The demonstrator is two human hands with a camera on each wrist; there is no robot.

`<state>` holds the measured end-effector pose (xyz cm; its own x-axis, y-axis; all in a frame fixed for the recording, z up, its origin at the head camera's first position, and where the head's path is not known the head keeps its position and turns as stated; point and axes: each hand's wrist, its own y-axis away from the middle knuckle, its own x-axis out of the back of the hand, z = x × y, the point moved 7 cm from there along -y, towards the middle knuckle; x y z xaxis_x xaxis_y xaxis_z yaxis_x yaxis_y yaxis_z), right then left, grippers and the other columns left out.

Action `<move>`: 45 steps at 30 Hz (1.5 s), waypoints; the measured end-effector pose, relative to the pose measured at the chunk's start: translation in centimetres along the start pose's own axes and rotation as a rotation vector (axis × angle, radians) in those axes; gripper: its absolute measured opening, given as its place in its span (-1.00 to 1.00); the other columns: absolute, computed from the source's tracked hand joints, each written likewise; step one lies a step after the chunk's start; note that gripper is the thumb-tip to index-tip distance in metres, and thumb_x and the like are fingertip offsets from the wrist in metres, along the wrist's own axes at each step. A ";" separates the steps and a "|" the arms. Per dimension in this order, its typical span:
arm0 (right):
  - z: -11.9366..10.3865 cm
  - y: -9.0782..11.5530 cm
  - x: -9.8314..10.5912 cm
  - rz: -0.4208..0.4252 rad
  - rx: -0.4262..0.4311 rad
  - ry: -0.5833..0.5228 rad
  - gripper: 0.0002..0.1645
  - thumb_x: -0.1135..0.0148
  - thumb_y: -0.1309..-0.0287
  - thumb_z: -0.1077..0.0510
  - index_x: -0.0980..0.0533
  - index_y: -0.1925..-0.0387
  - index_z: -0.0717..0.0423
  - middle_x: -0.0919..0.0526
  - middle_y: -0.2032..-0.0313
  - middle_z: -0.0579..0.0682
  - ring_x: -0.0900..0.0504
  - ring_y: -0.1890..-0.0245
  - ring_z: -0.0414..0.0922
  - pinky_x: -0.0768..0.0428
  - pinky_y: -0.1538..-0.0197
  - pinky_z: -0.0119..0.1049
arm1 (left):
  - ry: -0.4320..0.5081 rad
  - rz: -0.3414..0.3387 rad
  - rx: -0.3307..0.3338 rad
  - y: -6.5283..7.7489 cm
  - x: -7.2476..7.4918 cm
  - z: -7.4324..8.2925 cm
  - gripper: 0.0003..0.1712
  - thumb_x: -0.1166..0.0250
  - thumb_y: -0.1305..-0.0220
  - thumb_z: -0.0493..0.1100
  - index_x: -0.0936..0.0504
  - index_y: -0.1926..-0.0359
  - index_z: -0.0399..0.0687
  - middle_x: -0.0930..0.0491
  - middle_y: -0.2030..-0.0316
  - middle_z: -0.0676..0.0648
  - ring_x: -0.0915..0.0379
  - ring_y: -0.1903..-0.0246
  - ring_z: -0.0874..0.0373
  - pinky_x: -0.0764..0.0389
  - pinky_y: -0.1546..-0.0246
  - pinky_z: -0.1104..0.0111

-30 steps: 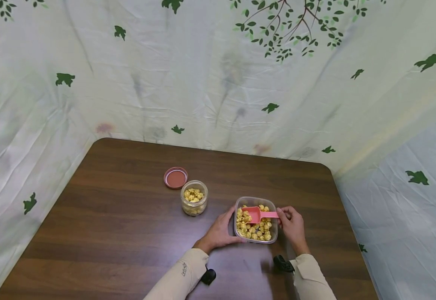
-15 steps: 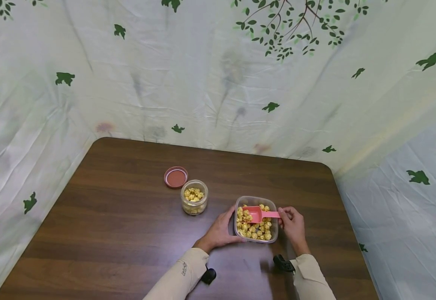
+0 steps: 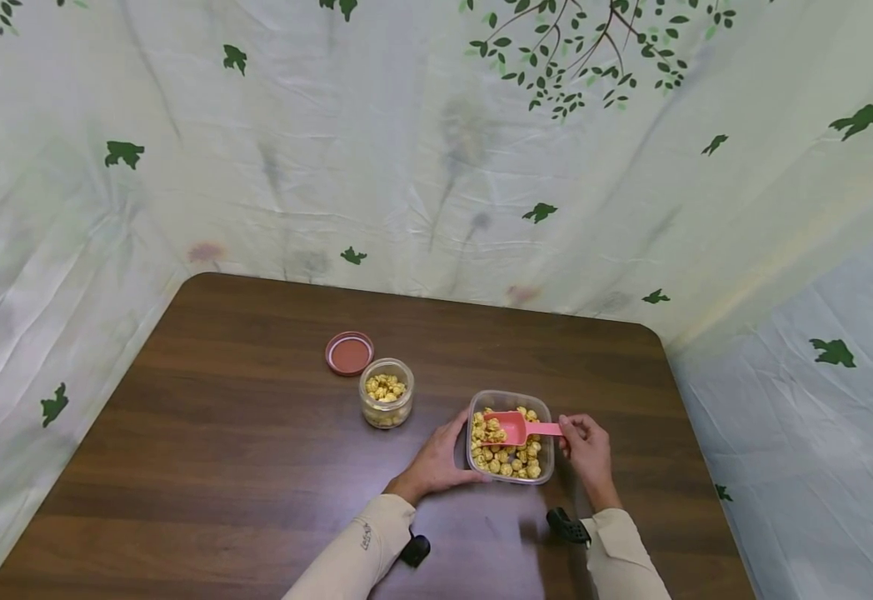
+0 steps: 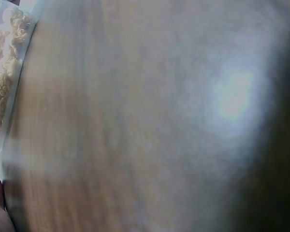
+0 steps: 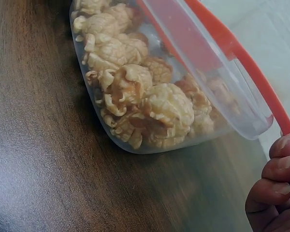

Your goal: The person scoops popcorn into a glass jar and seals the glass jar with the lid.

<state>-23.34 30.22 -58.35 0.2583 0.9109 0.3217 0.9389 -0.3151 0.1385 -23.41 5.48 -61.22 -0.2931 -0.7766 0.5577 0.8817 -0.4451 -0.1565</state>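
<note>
The box [image 3: 510, 399] is being borne by the table [image 3: 219, 433] and is being clasped on its left side by the left hand [image 3: 440, 458]. Popcorn [image 3: 506, 463] is being contained in the box, and a scoop [image 3: 512, 428] is being held over it, bowl within the box's rim, handle crossing to the right. Just right of the box, that handle is being pinched by the right hand [image 3: 588, 454]. Left of the box and slightly behind it, a jar [image 3: 386, 419] is being supported upright; farther left and behind, a lid [image 3: 350, 354] is being borne. Behind the box, past the table, a boundary is being formed by a hanging cloth [image 3: 406, 167].
</note>
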 end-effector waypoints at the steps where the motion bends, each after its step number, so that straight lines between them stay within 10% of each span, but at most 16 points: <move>1: 0.1 0.0 0.0 0.001 -0.004 -0.005 -0.75 -0.12 -0.35 0.17 -0.46 0.23 0.37 -0.46 0.65 -0.08 -0.37 0.66 -0.24 -0.37 0.60 -0.44 | 0.003 -0.002 0.002 0.0 0.0 0.0 0.29 -0.60 0.21 0.13 -0.08 -0.46 -0.14 -0.33 -0.30 -0.27 -0.27 -0.27 -0.11 -0.31 -0.27 0.08; 45: 0.0 0.5 1.5 0.055 -0.044 -0.215 -0.77 -0.09 -0.37 0.13 -0.43 0.30 0.26 -0.45 0.64 -0.13 -0.38 0.64 -0.25 -0.41 0.58 -0.41 | 0.017 -0.037 0.047 0.1 0.1 0.1 0.37 -0.63 0.24 0.10 0.01 -0.50 -0.11 -0.19 -0.39 -0.26 -0.14 -0.34 -0.13 -0.23 -0.31 0.03</move>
<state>-22.52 31.42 -57.77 0.3558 0.9264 0.1237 0.9124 -0.3729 0.1685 -23.29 5.37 -61.14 -0.3319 -0.7677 0.5482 0.8864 -0.4526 -0.0972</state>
